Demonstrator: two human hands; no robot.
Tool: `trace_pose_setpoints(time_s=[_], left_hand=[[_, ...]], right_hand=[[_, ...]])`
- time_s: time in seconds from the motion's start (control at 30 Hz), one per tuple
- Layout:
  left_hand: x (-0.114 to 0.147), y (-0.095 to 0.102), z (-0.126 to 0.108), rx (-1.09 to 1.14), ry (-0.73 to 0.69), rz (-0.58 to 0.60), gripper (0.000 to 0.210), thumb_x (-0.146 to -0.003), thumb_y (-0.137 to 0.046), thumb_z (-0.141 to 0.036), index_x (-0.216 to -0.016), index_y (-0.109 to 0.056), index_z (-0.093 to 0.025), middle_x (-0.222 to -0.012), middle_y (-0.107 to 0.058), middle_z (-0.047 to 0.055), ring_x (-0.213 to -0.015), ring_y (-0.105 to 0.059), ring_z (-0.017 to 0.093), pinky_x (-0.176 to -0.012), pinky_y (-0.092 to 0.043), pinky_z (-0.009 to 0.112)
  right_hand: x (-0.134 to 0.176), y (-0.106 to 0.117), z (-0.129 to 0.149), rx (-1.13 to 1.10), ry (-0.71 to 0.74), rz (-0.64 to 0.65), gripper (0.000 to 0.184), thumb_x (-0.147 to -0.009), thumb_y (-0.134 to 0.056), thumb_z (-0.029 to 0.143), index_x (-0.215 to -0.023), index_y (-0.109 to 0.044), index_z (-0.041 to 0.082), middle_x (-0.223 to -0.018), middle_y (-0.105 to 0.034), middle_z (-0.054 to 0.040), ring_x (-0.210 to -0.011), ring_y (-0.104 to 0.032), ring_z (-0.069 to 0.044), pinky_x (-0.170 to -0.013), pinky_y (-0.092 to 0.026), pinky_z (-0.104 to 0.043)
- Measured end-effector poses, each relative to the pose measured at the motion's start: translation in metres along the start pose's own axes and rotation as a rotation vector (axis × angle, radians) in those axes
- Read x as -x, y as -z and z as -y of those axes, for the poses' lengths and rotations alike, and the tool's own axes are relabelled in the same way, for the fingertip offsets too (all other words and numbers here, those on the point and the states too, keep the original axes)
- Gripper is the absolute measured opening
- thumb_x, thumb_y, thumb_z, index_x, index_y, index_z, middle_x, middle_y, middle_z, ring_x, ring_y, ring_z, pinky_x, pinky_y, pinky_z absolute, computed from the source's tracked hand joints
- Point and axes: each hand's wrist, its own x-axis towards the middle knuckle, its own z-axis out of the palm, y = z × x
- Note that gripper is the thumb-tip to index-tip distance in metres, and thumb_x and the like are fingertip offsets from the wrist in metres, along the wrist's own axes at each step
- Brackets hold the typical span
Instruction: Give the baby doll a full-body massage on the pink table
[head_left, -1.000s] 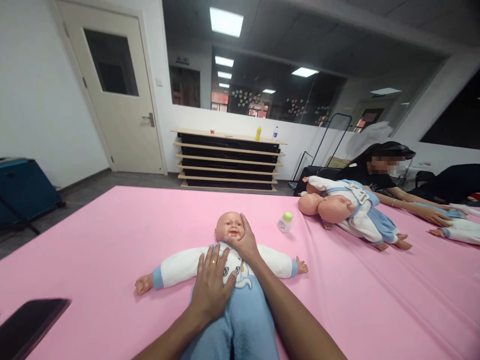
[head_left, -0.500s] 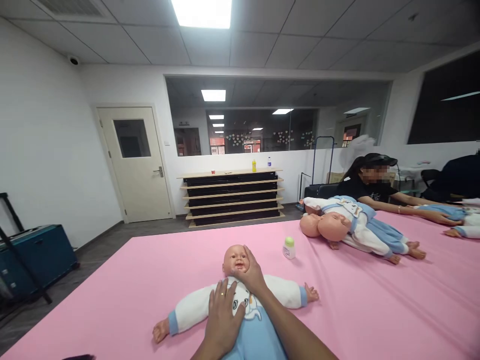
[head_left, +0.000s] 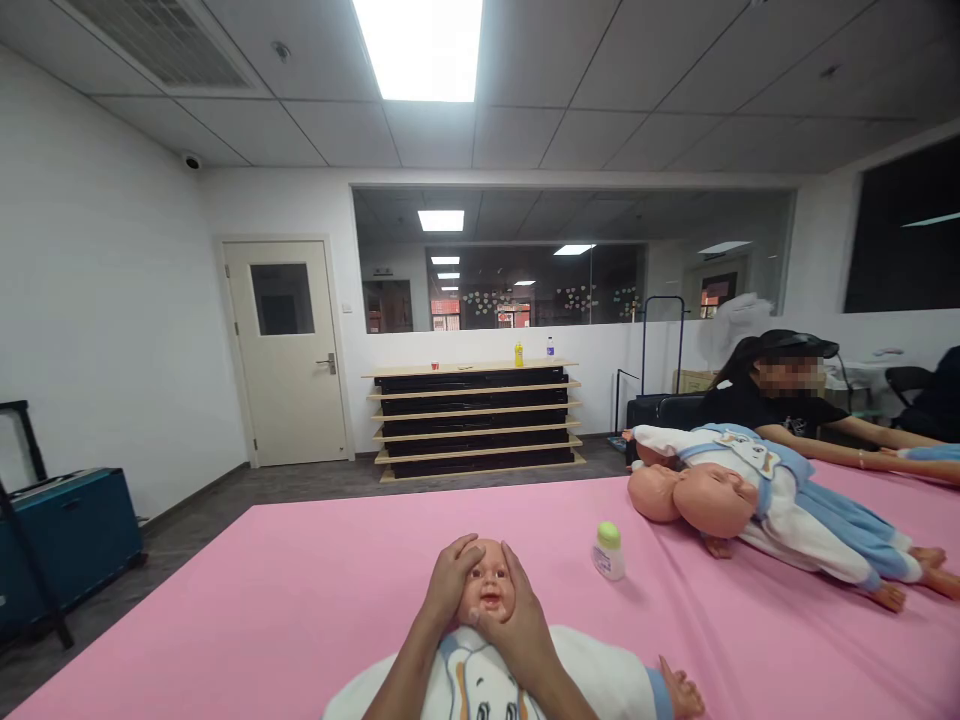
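Observation:
A baby doll (head_left: 491, 600) in a white and blue outfit lies on its back on the pink-covered table (head_left: 315, 560), face up and head away from me. My left hand (head_left: 450, 580) curves round the left side of its head, fingertips at the forehead. On the other side, my right hand (head_left: 519, 620) cups the cheek, with the thumb under the chin and the fingers along the temple. Between the two hands the doll's face shows. A small white bottle with a green cap (head_left: 609, 552) stands to the right of the head.
Two more dolls (head_left: 716, 500) lie heaped together on the right of the table. Behind them a person in a black cap (head_left: 787, 400) leans over the table with arms stretched out. A teal suitcase (head_left: 75, 540) stands left of the table, and stacked boards (head_left: 472, 410) lie along the far wall.
My left hand has moved from the doll's chest up to the side of its head. The right hand remains at the cheek. The view has tilted up and shifted slightly left.

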Motion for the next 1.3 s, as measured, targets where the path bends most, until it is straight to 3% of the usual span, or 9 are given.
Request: trace_pose_setpoints(time_s=[0.1,0.23,0.37,0.5,0.57,0.63,0.93,1.1,1.3], left_hand=[[-0.003,0.0,0.023,0.2,0.02,0.037,0.062,-0.074,-0.069,-0.052,-0.12,-0.067,-0.011,-0.127,-0.065,0.016,-0.12,-0.059,0.032,-0.106,-0.042,0.041],[0.001,0.001,0.031,0.323,0.027,0.018,0.059,-0.073,-0.073,-0.052,-0.116,-0.068,-0.012,-0.121,-0.067,0.014,-0.117,-0.059,0.031,-0.104,-0.042,0.041],[0.002,0.002,0.032,0.411,0.036,0.035,0.054,-0.074,-0.073,-0.05,-0.114,-0.069,-0.014,-0.123,-0.066,0.013,-0.117,-0.058,0.03,-0.105,-0.041,0.04],[0.001,0.003,0.037,0.481,0.031,0.036,0.051,-0.077,-0.072,-0.05,-0.113,-0.07,-0.014,-0.123,-0.066,0.014,-0.117,-0.059,0.03,-0.104,-0.041,0.041],[0.0,0.003,0.04,0.488,0.025,0.036,0.05,-0.078,-0.071,-0.05,-0.113,-0.069,-0.014,-0.122,-0.066,0.014,-0.116,-0.059,0.031,-0.104,-0.042,0.042],[-0.001,0.003,0.041,0.486,0.022,0.035,0.05,-0.079,-0.07,-0.05,-0.113,-0.069,-0.013,-0.122,-0.066,0.014,-0.117,-0.059,0.03,-0.104,-0.042,0.041],[0.002,0.005,0.043,0.525,0.097,0.081,0.062,-0.074,-0.075,-0.052,-0.121,-0.064,-0.013,-0.123,-0.066,0.013,-0.116,-0.06,0.033,-0.097,-0.049,0.041],[0.006,0.008,0.038,0.546,0.16,0.098,0.076,-0.062,-0.085,-0.045,-0.128,-0.061,-0.017,-0.126,-0.065,0.012,-0.113,-0.062,0.032,-0.093,-0.053,0.04],[0.01,0.005,0.028,0.598,0.185,0.092,0.074,-0.062,-0.085,-0.044,-0.125,-0.062,-0.015,-0.119,-0.068,0.013,-0.106,-0.065,0.032,-0.091,-0.054,0.043]], right_hand=[[-0.001,0.003,0.0,0.014,-0.017,0.065,0.1,-0.064,-0.077,0.032,-0.153,-0.03,0.025,-0.156,-0.033,-0.0062,-0.147,-0.027,-0.027,-0.12,-0.029,-0.041],[-0.001,0.011,0.01,0.014,-0.003,0.131,0.097,-0.068,-0.077,0.037,-0.152,-0.031,0.021,-0.157,-0.031,-0.0077,-0.148,-0.023,-0.028,-0.123,-0.021,-0.043],[-0.007,0.015,0.018,-0.158,-0.04,0.128,0.07,-0.083,-0.065,0.047,-0.145,-0.044,0.022,-0.152,-0.04,-0.0072,-0.144,-0.033,-0.025,-0.121,-0.025,-0.041],[-0.031,0.011,0.016,-0.373,-0.163,0.009,0.045,-0.083,-0.063,0.053,-0.111,-0.065,0.019,-0.114,-0.066,-0.0068,-0.11,-0.06,-0.024,-0.1,-0.045,-0.035],[-0.047,0.006,0.013,-0.398,-0.223,-0.033,0.04,-0.079,-0.067,0.054,-0.092,-0.067,0.017,-0.093,-0.069,-0.0054,-0.094,-0.062,-0.022,-0.089,-0.048,-0.034],[-0.059,0.001,0.008,-0.406,-0.235,-0.03,0.039,-0.078,-0.068,0.054,-0.085,-0.069,0.015,-0.087,-0.069,-0.0053,-0.089,-0.061,-0.022,-0.085,-0.048,-0.033],[-0.057,0.004,-0.003,-0.42,-0.221,0.191,0.06,-0.066,-0.082,0.043,-0.12,-0.067,0.02,-0.12,-0.066,-0.0047,-0.112,-0.059,-0.026,-0.1,-0.046,-0.038],[-0.057,0.006,-0.003,-0.477,-0.293,0.258,0.068,-0.063,-0.086,0.041,-0.124,-0.062,0.02,-0.117,-0.065,-0.0049,-0.109,-0.06,-0.025,-0.095,-0.05,-0.037],[-0.058,0.006,-0.001,-0.488,-0.3,0.267,0.063,-0.066,-0.084,0.042,-0.121,-0.062,0.02,-0.113,-0.066,-0.0047,-0.106,-0.061,-0.024,-0.094,-0.049,-0.036]])
